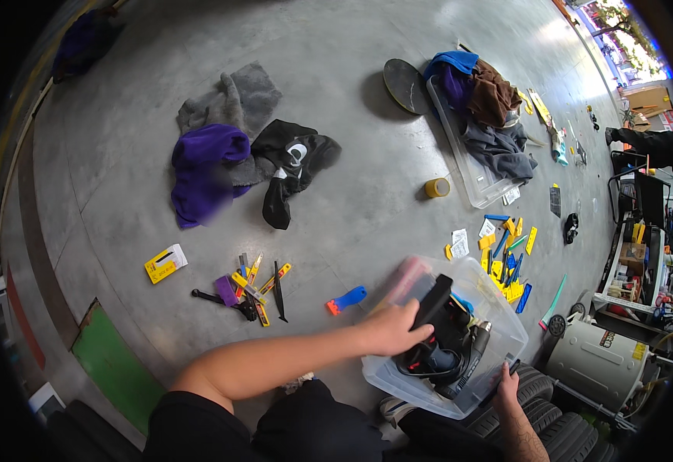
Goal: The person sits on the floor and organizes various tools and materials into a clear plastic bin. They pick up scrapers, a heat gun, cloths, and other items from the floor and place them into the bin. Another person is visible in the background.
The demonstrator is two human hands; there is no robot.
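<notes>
A clear plastic bin [382,378] is tilted in front of me, holding a black heat gun [470,361], a dark power tool [441,359] and coiled black cable. My left hand [394,329] reaches over its near left side, thumb and fingers around a thick black bar-shaped item [435,297]; what it belongs to is unclear. At the bin's lower right, my right hand [506,384] grips a black handle or latch [514,368]. Left of the bin lies a blue and orange scraper [346,300]. Farther left are utility knives [250,289] and a yellow box [165,264].
Purple [206,173], grey and black cloths lie on the floor. Beyond are a clothes-filled clear bin [457,156], a round dark disc [406,86], a tape roll [437,187] and yellow and blue scrapers [506,260]. Tyres [535,416] and a tank [596,358] stand right; another person's leg shows.
</notes>
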